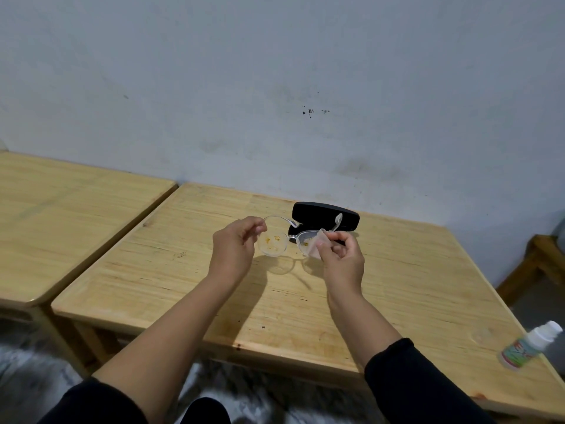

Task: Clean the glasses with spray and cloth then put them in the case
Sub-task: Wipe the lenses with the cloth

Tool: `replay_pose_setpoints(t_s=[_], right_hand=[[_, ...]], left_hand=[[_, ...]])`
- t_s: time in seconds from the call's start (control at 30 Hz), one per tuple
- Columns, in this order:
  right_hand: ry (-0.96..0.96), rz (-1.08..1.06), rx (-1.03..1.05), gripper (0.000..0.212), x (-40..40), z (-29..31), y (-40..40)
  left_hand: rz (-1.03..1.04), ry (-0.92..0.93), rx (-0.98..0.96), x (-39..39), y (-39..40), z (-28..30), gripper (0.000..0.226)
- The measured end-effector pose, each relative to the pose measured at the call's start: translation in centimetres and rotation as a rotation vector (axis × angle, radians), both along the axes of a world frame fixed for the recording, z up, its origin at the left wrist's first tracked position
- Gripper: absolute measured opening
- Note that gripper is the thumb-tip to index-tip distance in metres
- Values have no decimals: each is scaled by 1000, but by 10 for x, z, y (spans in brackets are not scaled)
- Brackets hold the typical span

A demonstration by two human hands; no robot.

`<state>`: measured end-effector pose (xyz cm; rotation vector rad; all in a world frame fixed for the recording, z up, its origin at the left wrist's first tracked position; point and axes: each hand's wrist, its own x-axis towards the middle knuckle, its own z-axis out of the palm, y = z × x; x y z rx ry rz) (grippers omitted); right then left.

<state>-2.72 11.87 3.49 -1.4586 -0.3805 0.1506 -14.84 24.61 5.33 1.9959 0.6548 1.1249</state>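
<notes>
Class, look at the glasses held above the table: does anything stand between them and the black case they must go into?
Yes: the case's own lid. It lies shut on the table just behind the glasses, so it must be opened first. Nothing else visible lies between them.

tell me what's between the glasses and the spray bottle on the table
In the head view, the right hand with the cloth sits right by the glasses; past it, only bare table runs to the spray bottle.
</notes>
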Motion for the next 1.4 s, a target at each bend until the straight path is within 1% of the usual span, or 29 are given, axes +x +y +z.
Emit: replay_pose_setpoints(t_s=[0.13, 0.23, 0.4, 0.5, 0.63, 0.8, 0.87, 1.0, 1.1, 1.17, 1.23, 1.27, 1.33, 1.4], right_hand=[[-1, -5, 9, 21, 1, 0, -1], [-9, 19, -41, 12, 3, -2, -2], [22, 38, -103, 15, 5, -4, -1], [67, 96, -113, 20, 5, 0, -2], [171, 252, -52, 30, 8, 5, -7], [195, 317, -27, 43, 13, 3, -9], [168, 322, -27, 47, 13, 4, -10], [34, 237, -115, 36, 11, 8, -12], [-10, 212, -189, 30, 11, 9, -14], [22, 215, -189, 23, 10, 8, -14], [50, 201, -203, 25, 8, 6, -15], [31, 189, -227, 22, 8, 7, -14], [-5, 177, -229, 8, 8, 10, -13], [7, 191, -183, 14, 9, 11, -13]], left_hand=[[-3, -11, 10, 2, -4, 2, 23], [1, -15, 13, 1, -2, 4, 22], [-4, 7, 52, 2, -2, 4, 24], [8, 18, 83, 1, -1, 4, 23], [37, 37, 108, -2, 3, 4, 23], [25, 46, 146, -2, 5, 4, 24], [4, 30, 168, 0, 5, 4, 23], [-25, 30, 224, 5, 3, 5, 21], [-13, 21, 197, 8, 3, 3, 22], [-9, 16, 186, 9, 2, 2, 23], [-10, 21, 186, 9, 1, 2, 24], [-11, 22, 186, 10, 0, 2, 23], [-12, 25, 180, 11, -2, 2, 23], [-10, 27, 176, 12, -3, 4, 22]])
